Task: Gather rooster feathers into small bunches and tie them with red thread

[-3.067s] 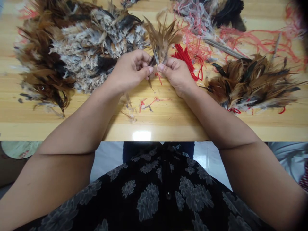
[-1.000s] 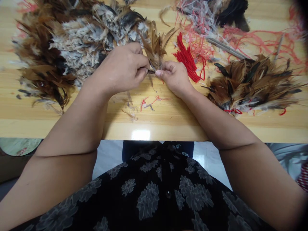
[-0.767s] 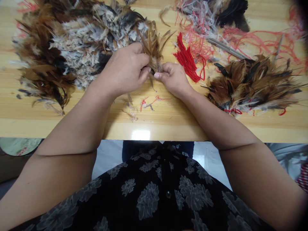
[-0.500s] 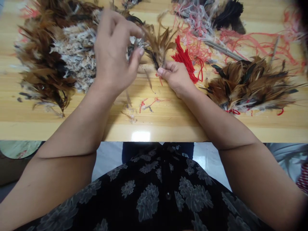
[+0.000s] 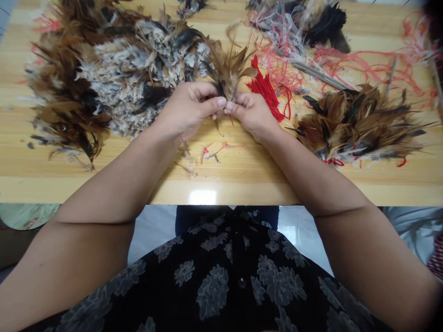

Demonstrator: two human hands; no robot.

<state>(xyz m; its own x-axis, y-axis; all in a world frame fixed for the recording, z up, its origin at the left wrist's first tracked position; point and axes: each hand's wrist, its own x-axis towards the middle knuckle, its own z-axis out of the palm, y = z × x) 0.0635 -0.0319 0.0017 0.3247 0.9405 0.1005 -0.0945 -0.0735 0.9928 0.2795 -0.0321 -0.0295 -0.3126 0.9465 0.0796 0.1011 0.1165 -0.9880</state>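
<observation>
A small bunch of brown feathers [image 5: 230, 64] stands fanned out above my two hands, its quill ends pinched at the bottom. My right hand [image 5: 252, 110] grips the base between thumb and fingers. Thumb tip nearly against the other thumb, my left hand [image 5: 199, 106] is closed on the same base from the left. A bit of red thread hangs just below the fingertips. Right behind my right hand lies a bundle of cut red yarn [image 5: 265, 90]. The quill ends are mostly hidden by the fingers.
A large heap of brown and grey-white feathers [image 5: 117, 78] spreads on the left of the wooden table [image 5: 221, 189]. Tied brown feather bunches [image 5: 360, 124] lie at right. Behind are pink string tangles [image 5: 374, 60], dark feathers [image 5: 327, 27] and thin sticks [image 5: 321, 76]. Scraps of thread [image 5: 221, 150] lie in front.
My left hand has come down and right from above the feather heap and closed at the base of the feather bunch. My right hand has stayed in place, holding the bunch.
</observation>
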